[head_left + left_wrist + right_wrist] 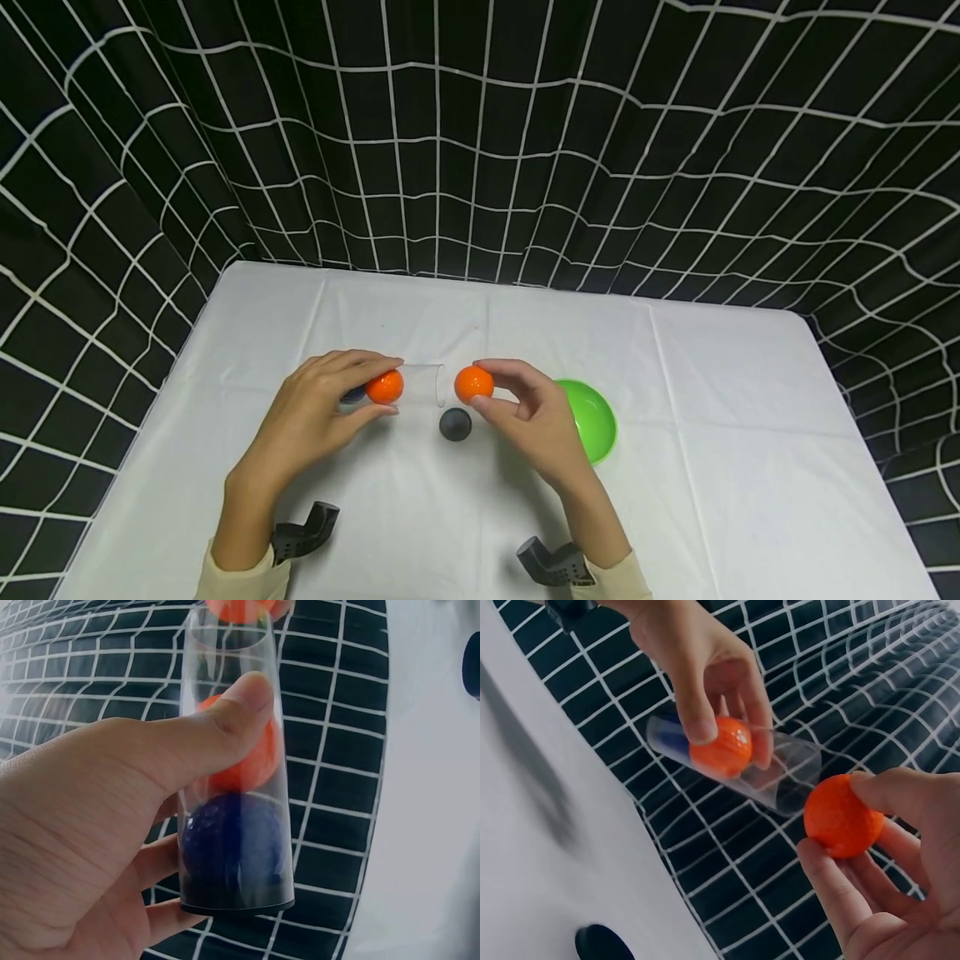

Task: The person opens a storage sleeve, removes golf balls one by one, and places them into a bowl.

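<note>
My left hand (318, 408) grips a clear tube (422, 385) with thumb and fingers around its side. Inside lie a dark blue ball (235, 838) at the closed black-based end and an orange ball (385, 387) beside it. The tube's open mouth faces my right hand (536, 417), which pinches a second orange ball (474, 385) between thumb and fingers. In the head view a small gap separates that ball from the mouth. A dark round piece (455, 424) is below the gap in the head view; whether it is a ball or a cap I cannot tell.
A green bowl (600, 425) sits on the white-covered table (735, 467), partly hidden behind my right hand. Black cloth with a white grid (480, 167) hangs behind the table and at both sides. Each wrist wears a dark camera mount (307, 533).
</note>
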